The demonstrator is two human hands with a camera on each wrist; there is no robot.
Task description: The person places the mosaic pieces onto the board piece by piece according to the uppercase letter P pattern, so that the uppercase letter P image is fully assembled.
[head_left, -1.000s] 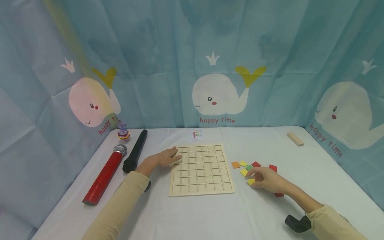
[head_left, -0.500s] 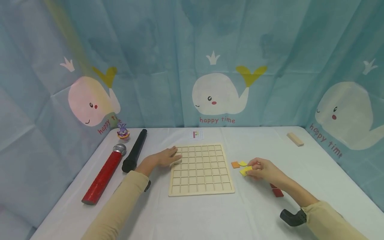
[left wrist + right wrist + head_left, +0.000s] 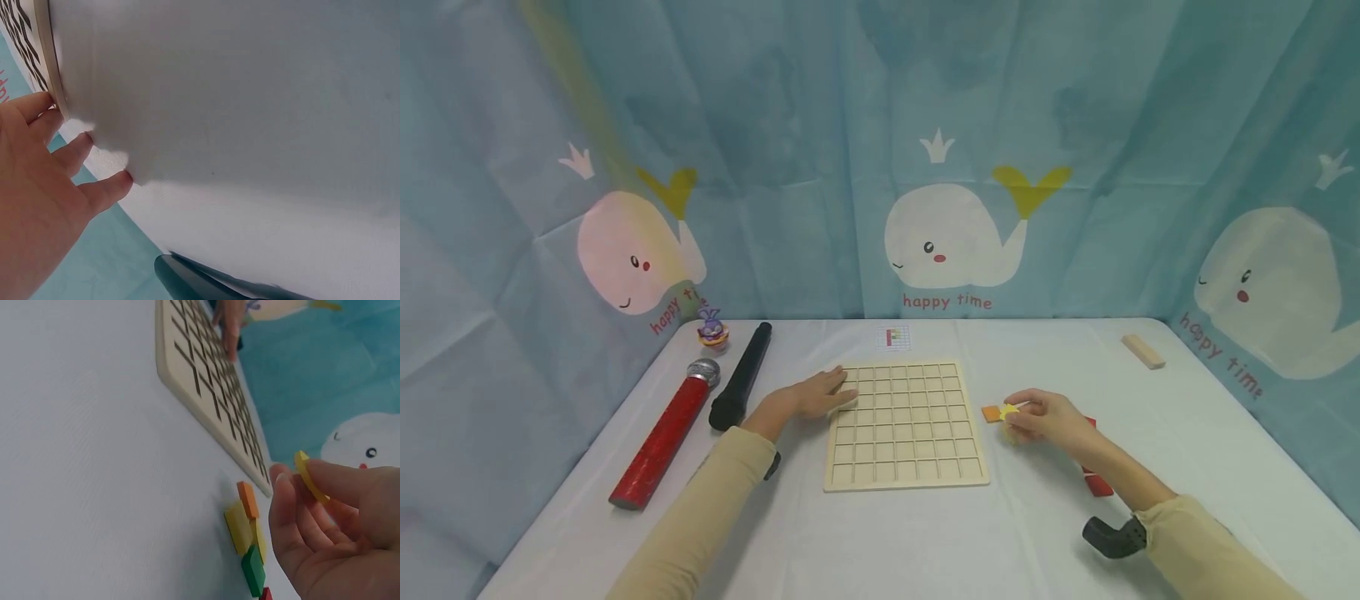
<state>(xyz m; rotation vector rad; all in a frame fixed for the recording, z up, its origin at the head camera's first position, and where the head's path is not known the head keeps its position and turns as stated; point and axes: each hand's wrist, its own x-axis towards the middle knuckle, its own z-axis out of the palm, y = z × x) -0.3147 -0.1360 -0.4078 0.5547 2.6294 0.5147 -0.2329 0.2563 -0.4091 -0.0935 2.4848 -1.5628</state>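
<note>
Board (image 3: 917, 428): we rest our left hand (image 3: 814, 394), fingers spread, on its edge.
Tile (image 3: 305, 471): yellow, pinched in our right hand (image 3: 1041, 417), near an orange block (image 3: 248, 499).

Grid board (image 3: 906, 427), one; yellow tiles (image 3: 239, 528), three; orange tile (image 3: 248, 500), one; green tile (image 3: 253, 572), one; microphones (image 3: 662, 442), two; figurine (image 3: 712, 332), one; block (image 3: 1143, 352), one; card (image 3: 893, 337), one.

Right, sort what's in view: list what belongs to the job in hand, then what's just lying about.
Apparently part of the job:
Grid board, touched by the left hand
Yellow piece, pinched by the right hand
Other yellow pieces, orange piece, green piece, red pieces
Printed card, probably

Seemingly just lying about:
Red microphone
Black microphone
Purple figurine
Wooden block
</note>
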